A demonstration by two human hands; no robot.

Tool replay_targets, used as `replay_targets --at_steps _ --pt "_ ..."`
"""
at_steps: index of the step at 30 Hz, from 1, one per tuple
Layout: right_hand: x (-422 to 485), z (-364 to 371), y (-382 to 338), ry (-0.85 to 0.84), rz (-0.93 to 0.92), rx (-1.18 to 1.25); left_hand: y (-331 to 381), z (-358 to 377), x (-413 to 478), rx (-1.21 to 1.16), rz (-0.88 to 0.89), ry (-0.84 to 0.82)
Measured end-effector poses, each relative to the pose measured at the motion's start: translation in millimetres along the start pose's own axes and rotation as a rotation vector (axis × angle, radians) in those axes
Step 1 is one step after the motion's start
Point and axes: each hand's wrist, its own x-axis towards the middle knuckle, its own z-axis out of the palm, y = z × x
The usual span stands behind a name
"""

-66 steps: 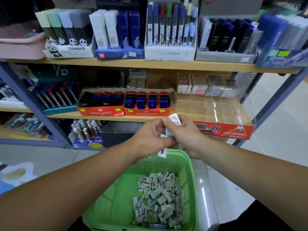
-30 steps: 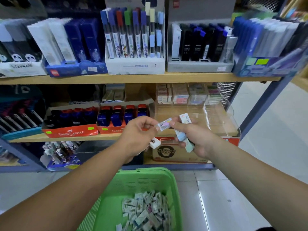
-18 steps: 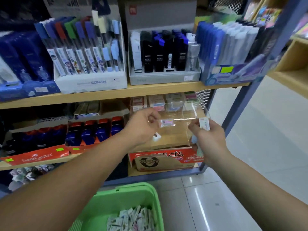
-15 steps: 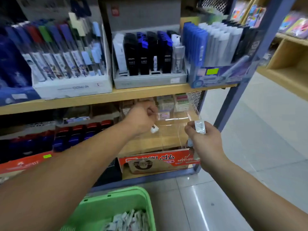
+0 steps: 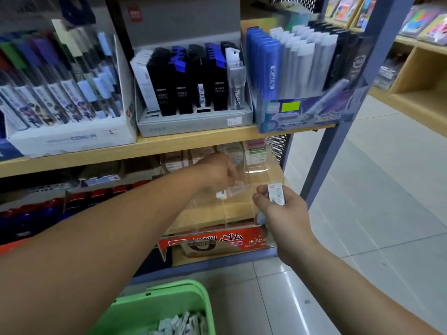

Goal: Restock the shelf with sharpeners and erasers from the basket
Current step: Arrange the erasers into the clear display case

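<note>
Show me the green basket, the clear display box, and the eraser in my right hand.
Green basket (image 5: 169,293): head view, on its back rim.
Clear display box (image 5: 217,239): head view, on its red front label.
Eraser (image 5: 275,193): head view, middle of its wrapper.

From where I stand, all that shows of the person is a left arm (image 5: 108,238) and a right arm (image 5: 350,286), both bare along their whole visible length, ending in a bare left hand (image 5: 215,175), slightly blurred, and a bare right hand (image 5: 280,211).
</note>
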Motion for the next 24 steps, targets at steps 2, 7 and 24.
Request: replay_targets --at_steps 2,7,24 --pt "-1 1 -2 -0.004 -0.016 -0.008 -3 -2 -7 -0.097 0.014 0.097" --pt "-7 6 -8 -0.148 0.091 0.062 -5 -5 -42 -0.466 0.019 0.223" --pt "-18 41 -6 -0.271 0.133 0.124 -28 -17 -122 -1.086 -0.241 0.133"
